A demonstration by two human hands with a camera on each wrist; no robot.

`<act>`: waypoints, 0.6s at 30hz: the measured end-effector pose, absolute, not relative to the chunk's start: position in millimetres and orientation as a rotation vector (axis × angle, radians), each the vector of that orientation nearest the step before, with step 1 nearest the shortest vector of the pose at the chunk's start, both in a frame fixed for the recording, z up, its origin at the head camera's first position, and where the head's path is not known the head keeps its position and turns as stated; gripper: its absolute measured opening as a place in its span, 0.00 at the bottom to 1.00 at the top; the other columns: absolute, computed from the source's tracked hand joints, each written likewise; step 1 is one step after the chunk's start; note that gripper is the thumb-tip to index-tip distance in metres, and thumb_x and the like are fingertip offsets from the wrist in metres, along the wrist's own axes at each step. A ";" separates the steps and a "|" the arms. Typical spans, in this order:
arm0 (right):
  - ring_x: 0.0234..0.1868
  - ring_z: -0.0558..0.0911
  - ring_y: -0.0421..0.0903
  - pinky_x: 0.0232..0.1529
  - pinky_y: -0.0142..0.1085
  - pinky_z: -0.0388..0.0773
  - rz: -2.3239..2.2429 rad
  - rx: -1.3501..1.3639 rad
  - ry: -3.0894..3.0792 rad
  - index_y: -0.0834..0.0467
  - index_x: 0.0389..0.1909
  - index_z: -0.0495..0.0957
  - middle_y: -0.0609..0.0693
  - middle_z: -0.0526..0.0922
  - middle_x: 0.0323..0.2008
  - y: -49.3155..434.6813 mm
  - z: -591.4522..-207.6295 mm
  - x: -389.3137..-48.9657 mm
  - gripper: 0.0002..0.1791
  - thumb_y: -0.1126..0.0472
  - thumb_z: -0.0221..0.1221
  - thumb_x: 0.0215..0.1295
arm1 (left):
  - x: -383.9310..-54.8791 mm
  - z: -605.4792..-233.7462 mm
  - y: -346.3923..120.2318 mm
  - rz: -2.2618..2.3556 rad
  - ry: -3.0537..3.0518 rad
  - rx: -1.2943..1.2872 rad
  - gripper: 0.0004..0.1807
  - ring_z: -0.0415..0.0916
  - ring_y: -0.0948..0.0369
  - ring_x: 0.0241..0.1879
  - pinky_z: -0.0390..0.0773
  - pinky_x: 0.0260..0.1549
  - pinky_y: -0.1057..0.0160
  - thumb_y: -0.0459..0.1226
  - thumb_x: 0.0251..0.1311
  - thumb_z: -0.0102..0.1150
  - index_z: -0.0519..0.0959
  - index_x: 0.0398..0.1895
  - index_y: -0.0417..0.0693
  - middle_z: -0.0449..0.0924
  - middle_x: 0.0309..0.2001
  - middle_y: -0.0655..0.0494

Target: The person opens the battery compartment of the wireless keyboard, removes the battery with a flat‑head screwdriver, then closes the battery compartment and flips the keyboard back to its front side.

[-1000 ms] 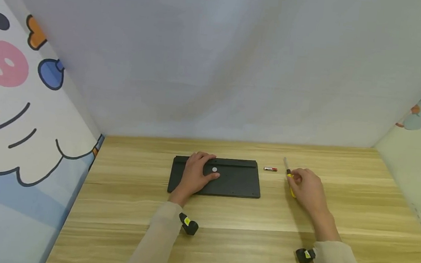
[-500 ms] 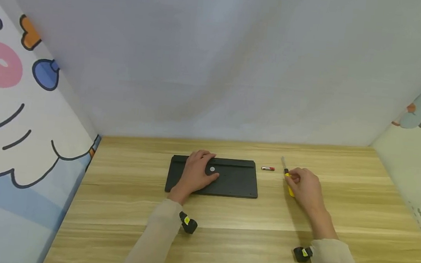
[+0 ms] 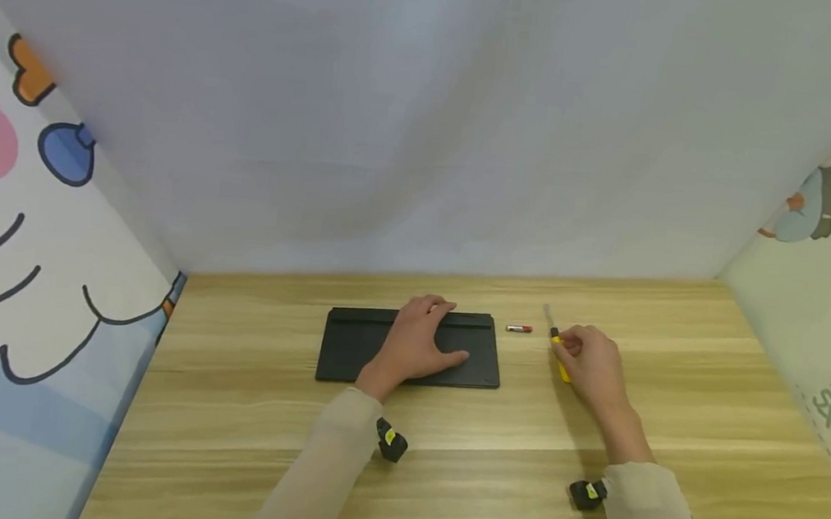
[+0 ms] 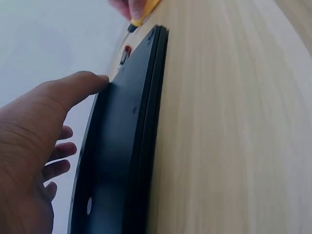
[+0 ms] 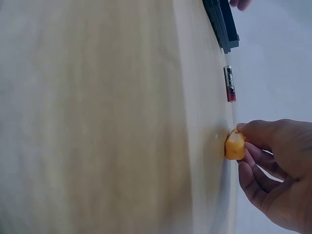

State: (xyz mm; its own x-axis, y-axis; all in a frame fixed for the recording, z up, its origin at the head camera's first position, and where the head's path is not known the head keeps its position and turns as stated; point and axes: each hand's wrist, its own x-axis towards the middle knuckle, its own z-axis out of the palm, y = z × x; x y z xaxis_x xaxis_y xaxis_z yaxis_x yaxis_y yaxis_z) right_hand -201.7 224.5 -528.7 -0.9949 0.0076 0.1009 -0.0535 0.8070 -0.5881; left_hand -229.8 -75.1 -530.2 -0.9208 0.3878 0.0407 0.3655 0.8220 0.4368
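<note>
A black keyboard [image 3: 356, 347] appears to lie underside up on the table, its raised ridge along the far side. Over its middle my left hand [image 3: 414, 343] is spread, thumb out to the right and fingers reaching the far edge. In the left wrist view the thumb tip meets the keyboard [image 4: 114, 126]; the fingers hang loosely beyond it. To the right, my right hand [image 3: 593, 367] pinches the yellow handle of a screwdriver [image 3: 564, 371], whose metal tip points away. The right wrist view shows thumb and fingers about the handle end [image 5: 235, 147].
A small red and silver battery [image 3: 519, 329] lies between the keyboard and the screwdriver. A pale wall stands behind the wood-grain table [image 3: 470, 479]. Cartoon-printed panels [image 3: 52, 261] border the sides.
My left hand has slid right along the keyboard, now covering the white round spot in the head view. My right hand keeps its hold on the screwdriver. The head view has turned slightly right.
</note>
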 end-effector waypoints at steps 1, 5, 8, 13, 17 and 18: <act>0.39 0.87 0.59 0.42 0.51 0.87 0.950 0.037 -2.891 0.70 0.45 0.84 0.66 0.86 0.39 224.7 -528.9 -201.6 0.13 0.63 0.64 0.69 | -229.5 -530.0 -71.9 0.684 2.940 0.619 0.46 0.62 0.49 0.76 0.61 0.79 0.44 0.62 0.58 0.67 0.67 0.76 0.53 0.68 0.73 0.51; 0.40 0.87 0.60 0.43 0.51 0.87 0.970 0.039 -2.887 0.70 0.46 0.83 0.66 0.86 0.40 223.9 -529.1 -201.2 0.12 0.63 0.64 0.69 | -227.4 -531.1 -60.9 0.670 2.906 0.642 0.53 0.58 0.48 0.78 0.56 0.81 0.43 0.66 0.52 0.69 0.64 0.77 0.53 0.63 0.76 0.51; 0.41 0.87 0.60 0.43 0.51 0.88 0.975 0.036 -2.893 0.70 0.45 0.83 0.66 0.86 0.41 223.4 -529.6 -201.8 0.12 0.63 0.63 0.70 | -226.1 -531.9 -53.7 0.645 2.889 0.648 0.60 0.56 0.49 0.79 0.52 0.82 0.43 0.70 0.47 0.70 0.61 0.79 0.54 0.61 0.77 0.52; 0.40 0.87 0.59 0.43 0.51 0.88 0.969 0.024 -2.902 0.70 0.45 0.83 0.66 0.86 0.41 224.7 -531.2 -202.8 0.12 0.64 0.63 0.70 | -226.7 -531.2 -43.8 0.586 2.882 0.697 0.67 0.58 0.53 0.78 0.48 0.83 0.44 0.73 0.39 0.72 0.59 0.80 0.52 0.62 0.77 0.52; 0.40 0.87 0.59 0.44 0.51 0.88 0.963 0.025 -2.896 0.69 0.45 0.83 0.66 0.86 0.41 226.1 -533.7 -203.9 0.12 0.64 0.64 0.69 | -228.9 -532.0 -40.1 0.528 2.877 0.726 0.68 0.59 0.54 0.77 0.48 0.83 0.44 0.74 0.37 0.73 0.59 0.80 0.52 0.63 0.76 0.53; 0.40 0.87 0.59 0.44 0.51 0.88 0.961 0.021 -2.894 0.69 0.45 0.83 0.66 0.86 0.41 226.3 -534.0 -204.0 0.12 0.64 0.64 0.69 | -229.7 -532.4 -39.6 0.514 2.874 0.729 0.68 0.59 0.53 0.77 0.48 0.83 0.43 0.74 0.36 0.73 0.58 0.80 0.53 0.62 0.76 0.52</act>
State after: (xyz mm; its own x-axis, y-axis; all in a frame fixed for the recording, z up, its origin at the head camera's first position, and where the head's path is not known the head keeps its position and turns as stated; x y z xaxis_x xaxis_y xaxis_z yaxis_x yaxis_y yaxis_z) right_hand -204.0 226.3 -534.0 -0.9956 0.0158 0.0919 -0.0423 0.8016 -0.5963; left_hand -229.7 -39.6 -532.4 -0.8744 0.4833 -0.0436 0.4382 0.8250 0.3568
